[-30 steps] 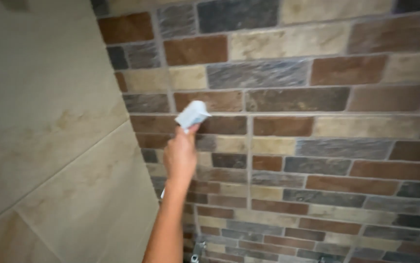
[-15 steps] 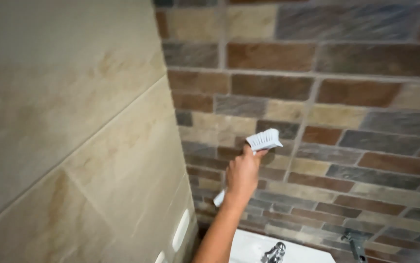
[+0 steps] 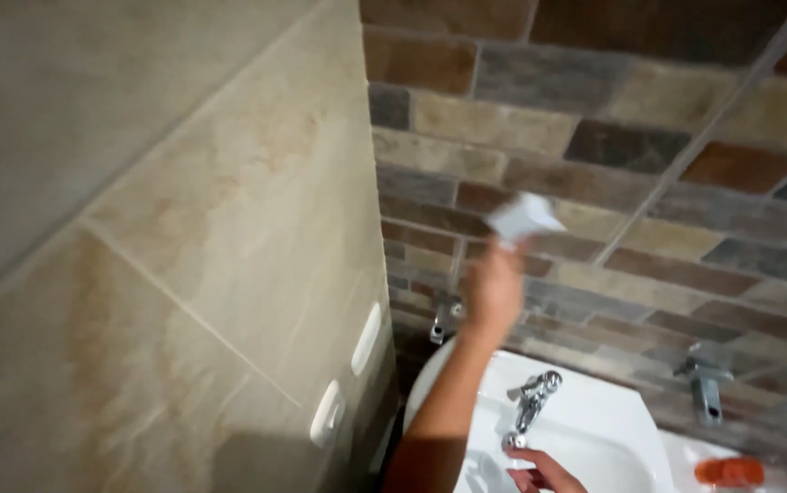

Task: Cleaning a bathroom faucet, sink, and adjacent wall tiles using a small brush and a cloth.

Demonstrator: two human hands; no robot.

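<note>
So compared with half a second back, the view has dipped and swung left: the white ceramic washbasin (image 3: 594, 429) with its chrome tap (image 3: 532, 402) now fills the bottom, and the white plastic scrub brush (image 3: 523, 219) has slid down the wall a bit, blurry from motion.

Progress-wise it's hard to call. The multicoloured stone-look brick wall (image 3: 613, 173) shows no foam, wet streaks or obvious clean-versus-dirty line, so I can't tell how much has been scrubbed. My guess is the brushing is mid-way, working the rows just above the basin, with the band down by the taps left to do.

Pose: the raised hand (image 3: 494, 292), which looks like the left one, is up at about 12 o'clock from the basin, arm stretched from the bottom edge, grip clenched round the brush handle, bristle head against the bricks at 1 o'clock from the knuckles. The other hand (image 3: 547, 473) sits low at 6 o'clock under the tap; only part shows, fingers loosely spread, apparently holding nothing.

Beige tiled side wall (image 3: 183, 256) on the left, an orange thing (image 3: 729, 471) at 4 o'clock.
</note>
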